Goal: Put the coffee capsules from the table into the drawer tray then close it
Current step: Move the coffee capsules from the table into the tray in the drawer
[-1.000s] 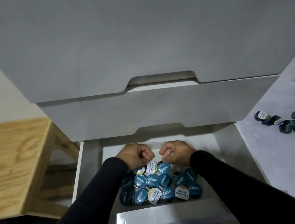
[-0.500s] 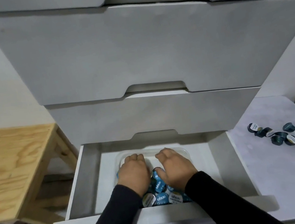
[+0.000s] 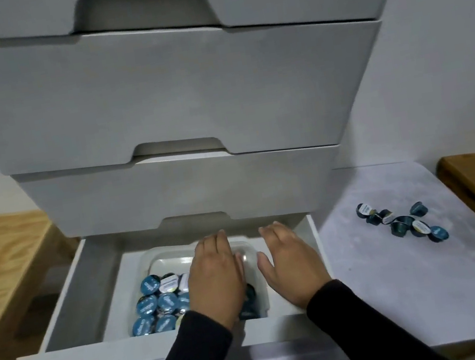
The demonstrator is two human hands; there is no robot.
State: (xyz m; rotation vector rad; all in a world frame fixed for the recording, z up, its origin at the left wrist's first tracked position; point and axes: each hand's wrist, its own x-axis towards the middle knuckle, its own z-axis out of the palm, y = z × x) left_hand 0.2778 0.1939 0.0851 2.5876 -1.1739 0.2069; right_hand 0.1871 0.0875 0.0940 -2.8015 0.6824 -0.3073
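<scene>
Three closed drawer fronts (image 3: 154, 105) stacked above one open drawer (image 3: 71, 305), one clear tray (image 3: 163, 253) inside that drawer, about nine capsules in the tray (image 3: 156, 303) showing, others hidden under two hands, about nine loose capsules (image 3: 400, 221) right of the drawer

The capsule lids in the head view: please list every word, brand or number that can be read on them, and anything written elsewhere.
Capsules in the tray: white print on blue lids, too blurred to read.
White-lidded capsule in the tray: dark print, too blurred.
Capsules on the table: labels too small to read.
Drawer fronts: no text.
</scene>
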